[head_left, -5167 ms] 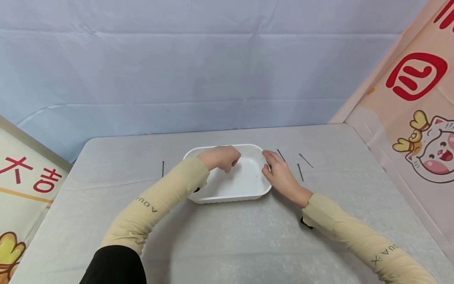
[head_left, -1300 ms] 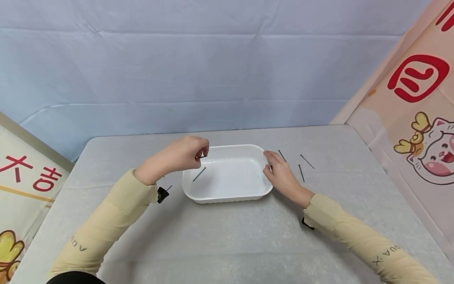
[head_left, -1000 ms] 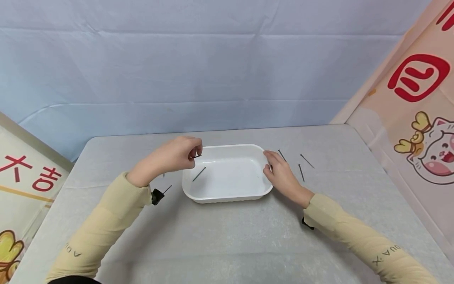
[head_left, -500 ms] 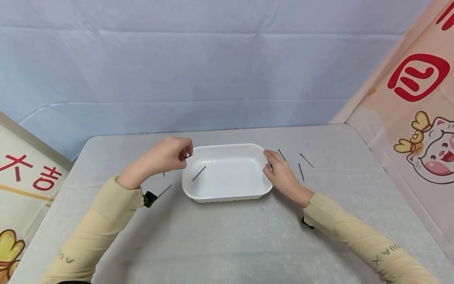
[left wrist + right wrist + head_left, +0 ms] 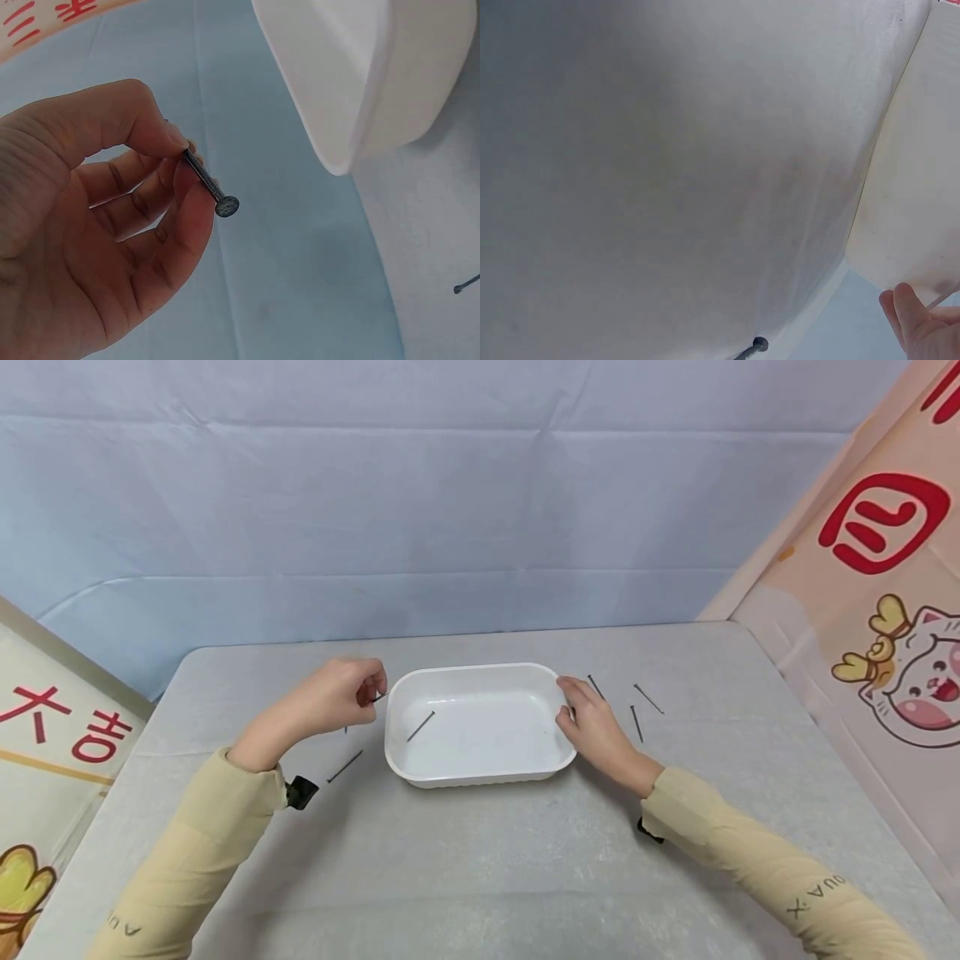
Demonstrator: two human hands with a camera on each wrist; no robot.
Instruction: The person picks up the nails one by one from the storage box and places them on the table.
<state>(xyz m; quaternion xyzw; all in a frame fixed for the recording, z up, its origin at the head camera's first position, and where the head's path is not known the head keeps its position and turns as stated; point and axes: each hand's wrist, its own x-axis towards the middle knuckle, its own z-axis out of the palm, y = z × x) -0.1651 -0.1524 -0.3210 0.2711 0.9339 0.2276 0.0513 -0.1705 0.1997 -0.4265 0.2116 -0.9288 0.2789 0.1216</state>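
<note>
In the head view my left hand (image 5: 337, 693) is raised just outside the tray's left rim, pinching a dark nail (image 5: 380, 697) between thumb and fingers. The left wrist view shows that nail's flat round head (image 5: 227, 206) sticking out past the fingertips. A white oblong tray (image 5: 480, 776) stands mid-table, with one nail (image 5: 421, 727) slanting on its floor at the left. At the tray's right end my right hand (image 5: 596, 722) grips the rim, thumb and fingers spread along it; in the right wrist view only part of that hand (image 5: 930, 330) shows.
Left of the tray a nail (image 5: 345, 766) lies on the grey table (image 5: 480, 860). Another nail's tip (image 5: 346, 729) peeks out beneath the left hand. To the right lie more nails (image 5: 637, 723), one of them (image 5: 595, 687) close by the right hand. Cloth walls (image 5: 450, 527) enclose the table.
Five seconds ago the left hand was down inside the tray. Since then it has risen with a nail and moved left past the rim, uncovering a nail in the tray. The right hand stays put.
</note>
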